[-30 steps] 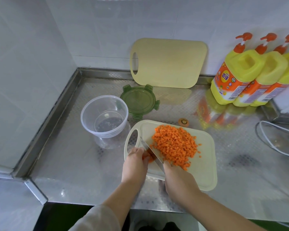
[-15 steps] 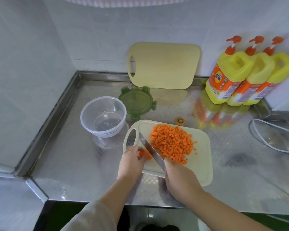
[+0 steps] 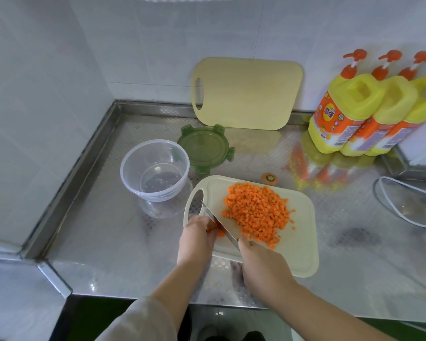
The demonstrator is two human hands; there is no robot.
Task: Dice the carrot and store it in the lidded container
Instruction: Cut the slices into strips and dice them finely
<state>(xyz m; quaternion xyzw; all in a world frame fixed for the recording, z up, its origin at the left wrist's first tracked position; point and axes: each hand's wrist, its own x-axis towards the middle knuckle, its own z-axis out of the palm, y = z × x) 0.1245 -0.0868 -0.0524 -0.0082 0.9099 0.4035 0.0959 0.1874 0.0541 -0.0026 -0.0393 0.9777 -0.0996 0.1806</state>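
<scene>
a person's left hand is pinning a few carrot pieces at the cutting board's handle end, fingers curled clear of the knife that the right hand is gripping. the diced pile is waiting mid-board, with the open container and its lid just beyond the board, seemingly ready for filling.

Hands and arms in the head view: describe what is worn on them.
The left hand and right hand are bare: no gloves, rings or watch show. A pale grey-beige sleeve covers the left arm from about the elbow up; the right forearm is unsleeved.
</scene>
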